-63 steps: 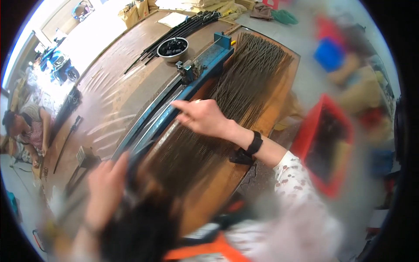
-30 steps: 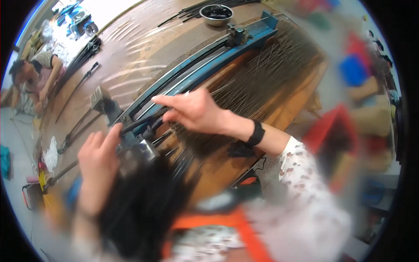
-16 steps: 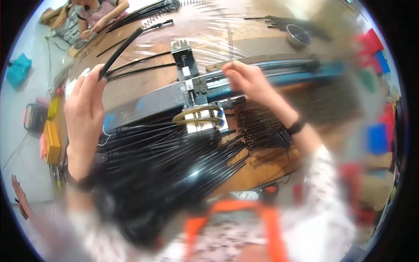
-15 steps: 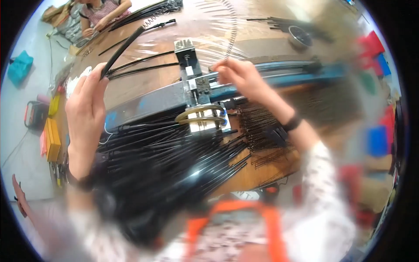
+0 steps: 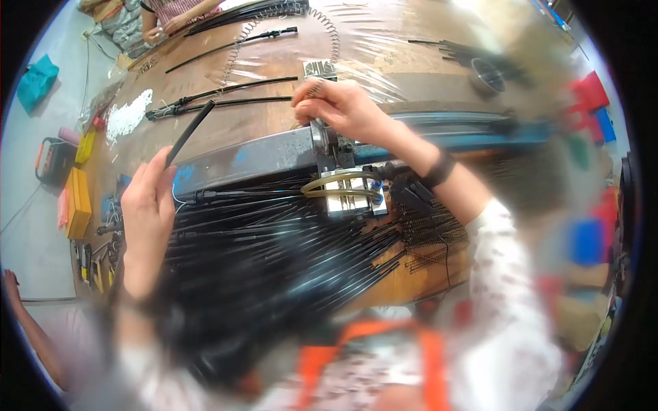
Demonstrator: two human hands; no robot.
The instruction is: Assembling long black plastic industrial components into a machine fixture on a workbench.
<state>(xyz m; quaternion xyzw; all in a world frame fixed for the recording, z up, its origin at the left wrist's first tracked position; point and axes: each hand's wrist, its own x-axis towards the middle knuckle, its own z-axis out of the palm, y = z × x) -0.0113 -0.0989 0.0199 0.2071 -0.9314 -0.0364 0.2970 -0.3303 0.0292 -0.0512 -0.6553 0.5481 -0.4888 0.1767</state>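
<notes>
In my left hand (image 5: 149, 205) is a thin black tube (image 5: 190, 131), gripped near its lower part and tilted up to the right. A long wire coil spring (image 5: 334, 38) arches over the table; its left side comes down close to the tube's tip, though whether it enters the tube I cannot tell. My right hand (image 5: 346, 109) is closed, fingertips pinching the spring's other end. That hand sits over a metal clamping fixture (image 5: 329, 147) and hides part of it. Below stands a silver block with yellowish hoses (image 5: 346, 195).
Many black tubes (image 5: 274, 240) lie in a bundle before me, beside a pile of springs (image 5: 439, 229). More black tubes (image 5: 233, 89) and a metal bowl (image 5: 488, 75) rest farther back. A blue-grey rail (image 5: 247, 157) crosses the table. A co-worker's arms (image 5: 185, 17) show at the far left.
My left hand has lowered, bringing the black tube down. My right hand has moved left over the fixture with the spring end, and the spring's arch now shows farther down.
</notes>
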